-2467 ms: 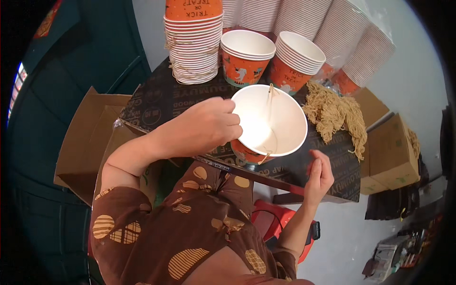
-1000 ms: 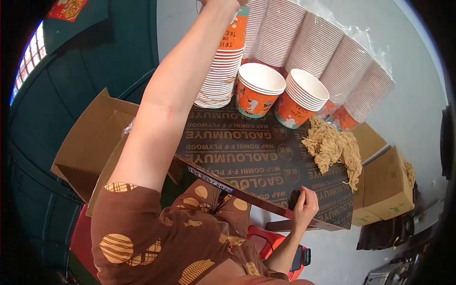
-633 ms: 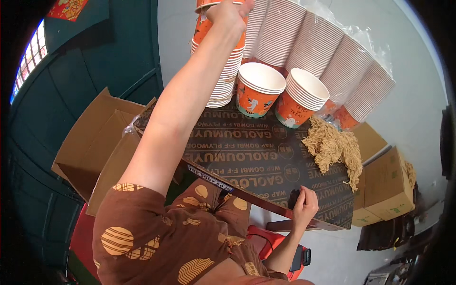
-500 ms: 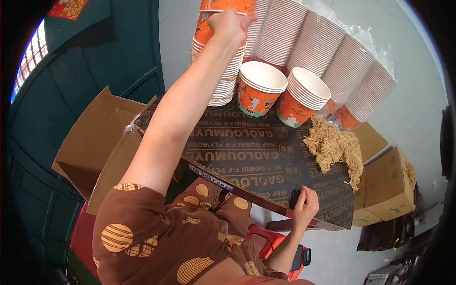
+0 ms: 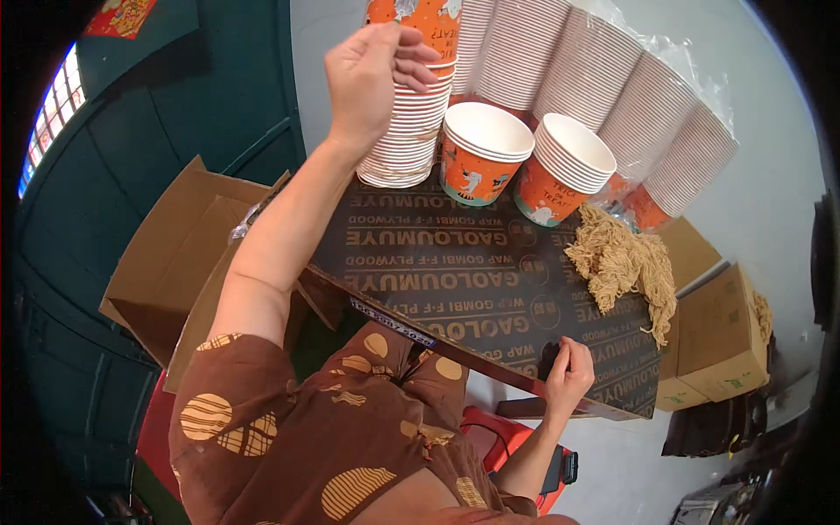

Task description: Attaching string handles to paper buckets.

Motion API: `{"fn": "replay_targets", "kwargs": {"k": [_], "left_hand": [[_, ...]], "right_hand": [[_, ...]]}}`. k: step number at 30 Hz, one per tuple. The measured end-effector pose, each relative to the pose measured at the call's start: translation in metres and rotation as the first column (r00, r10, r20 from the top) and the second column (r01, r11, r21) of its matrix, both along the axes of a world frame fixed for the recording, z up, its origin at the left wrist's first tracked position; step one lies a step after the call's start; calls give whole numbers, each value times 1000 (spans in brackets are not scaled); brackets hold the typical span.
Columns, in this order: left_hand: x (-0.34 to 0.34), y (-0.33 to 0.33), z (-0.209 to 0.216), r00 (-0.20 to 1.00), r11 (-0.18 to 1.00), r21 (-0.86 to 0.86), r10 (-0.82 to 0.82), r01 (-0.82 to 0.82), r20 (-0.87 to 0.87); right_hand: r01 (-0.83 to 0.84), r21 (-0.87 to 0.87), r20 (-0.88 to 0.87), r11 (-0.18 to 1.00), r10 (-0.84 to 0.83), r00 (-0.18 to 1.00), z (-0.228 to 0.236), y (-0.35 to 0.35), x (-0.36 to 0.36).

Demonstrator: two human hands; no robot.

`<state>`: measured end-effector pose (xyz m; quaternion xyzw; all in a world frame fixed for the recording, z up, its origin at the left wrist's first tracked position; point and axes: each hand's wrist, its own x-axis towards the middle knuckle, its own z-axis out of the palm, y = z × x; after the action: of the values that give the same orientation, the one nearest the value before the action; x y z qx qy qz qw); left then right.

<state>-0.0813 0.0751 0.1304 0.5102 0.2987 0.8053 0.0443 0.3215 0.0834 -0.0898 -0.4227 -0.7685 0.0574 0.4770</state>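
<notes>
1. Open carton (image 5: 157, 254): left of the tall bucket stack (image 5: 404, 140) and nearer the body.
2. Left hand (image 5: 376, 79): raised just in front of the tall bucket stack, beside its upper part; fingers half curled and parted, nothing seen between them; contact with the stack, cannot tell.
3. Tall bucket stack: white rims down, long axis upright, on the desk (image 5: 411, 262); behind the left hand, the nearer of the two.
4. Short nest (image 5: 477, 175) and fuller nest (image 5: 551, 194): mouths up, right of the stack.
5. Right hand (image 5: 570, 378): well right of the stack, toward the body; fingers curled in, contents, cannot tell.
6. Twine heap (image 5: 621, 262): right of the stack.
</notes>
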Motion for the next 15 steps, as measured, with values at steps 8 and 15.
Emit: {"fn": "replay_targets", "kwargs": {"k": [8, 15], "left_hand": [[-2, 21, -14, 853, 914, 106, 404, -392, -330], [-54, 55, 61, 291, 365, 17, 767, -931, -572]], "right_hand": [[1, -2, -7, 1000, -1, 1000, -1, 2, -1], [19, -39, -6, 999, -19, 1000, 0, 0, -2]]}}
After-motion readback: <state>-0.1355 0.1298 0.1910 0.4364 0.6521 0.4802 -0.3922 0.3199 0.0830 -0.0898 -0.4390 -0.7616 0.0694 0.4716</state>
